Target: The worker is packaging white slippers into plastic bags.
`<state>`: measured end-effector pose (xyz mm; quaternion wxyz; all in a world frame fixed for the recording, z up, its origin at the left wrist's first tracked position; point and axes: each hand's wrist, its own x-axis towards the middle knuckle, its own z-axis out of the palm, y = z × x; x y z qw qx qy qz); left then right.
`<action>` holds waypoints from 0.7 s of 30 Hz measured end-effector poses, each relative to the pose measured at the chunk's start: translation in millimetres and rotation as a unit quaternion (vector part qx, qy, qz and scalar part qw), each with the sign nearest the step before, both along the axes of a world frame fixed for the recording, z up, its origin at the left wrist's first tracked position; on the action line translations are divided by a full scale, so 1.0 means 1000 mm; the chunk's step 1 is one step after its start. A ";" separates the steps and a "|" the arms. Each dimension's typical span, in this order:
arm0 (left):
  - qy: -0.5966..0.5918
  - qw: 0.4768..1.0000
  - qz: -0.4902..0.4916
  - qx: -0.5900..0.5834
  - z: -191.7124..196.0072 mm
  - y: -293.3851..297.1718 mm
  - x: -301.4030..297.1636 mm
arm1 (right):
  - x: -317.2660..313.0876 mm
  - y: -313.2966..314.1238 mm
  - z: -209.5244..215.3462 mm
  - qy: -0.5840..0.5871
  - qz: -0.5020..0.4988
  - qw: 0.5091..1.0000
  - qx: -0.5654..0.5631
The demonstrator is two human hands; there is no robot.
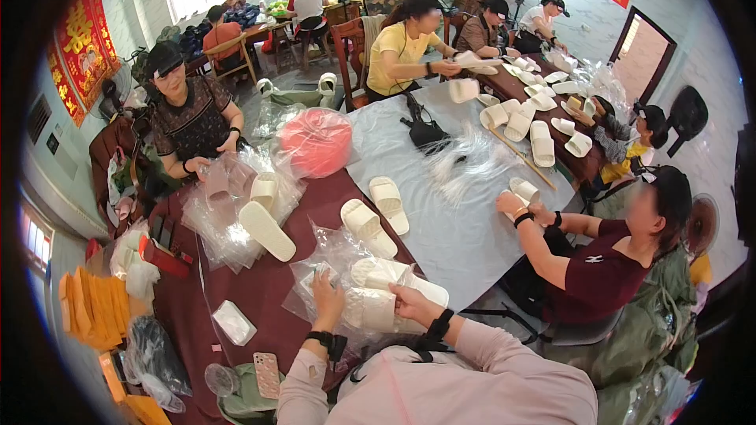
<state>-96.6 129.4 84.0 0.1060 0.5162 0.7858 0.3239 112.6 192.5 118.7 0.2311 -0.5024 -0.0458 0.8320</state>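
Observation:
My right hand point(413, 304) is closed on a cream slide slipper point(368, 309) in front of me. A second cream slipper point(429, 291) lies alongside it on the far side. Left of the pair, my left hand point(327, 299) pinches a clear plastic bag point(301, 271), which spreads out beneath and around the slippers. Just beyond, another pair rests on the table: one slipper point(367, 227) near the cloth's edge and one slipper point(389, 205) to its right. How far the bag reaches over the held pair is hard to make out.
A dark red table point(260, 299) carries a white tissue pack point(234, 323), a patterned phone point(267, 374) and a red cushion point(316, 142). Co-workers sit around, handling slippers. Clear bags point(472, 161) and a wooden stick point(523, 159) lie on the pale sheet point(465, 244).

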 end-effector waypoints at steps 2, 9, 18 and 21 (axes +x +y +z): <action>0.002 0.999 0.009 -0.052 -0.014 0.005 -0.020 | 0.005 0.002 -0.010 0.033 0.043 0.998 0.039; 0.075 0.978 -0.043 -0.191 -0.040 0.012 -0.055 | 0.010 -0.005 0.020 -0.024 0.117 0.990 0.072; 0.040 0.980 0.016 -0.192 -0.030 0.013 -0.064 | 0.085 0.026 0.019 0.038 -0.038 0.996 0.066; 0.111 0.968 0.008 -0.227 -0.043 0.001 -0.060 | 0.095 0.032 0.047 0.047 -0.103 0.994 -0.002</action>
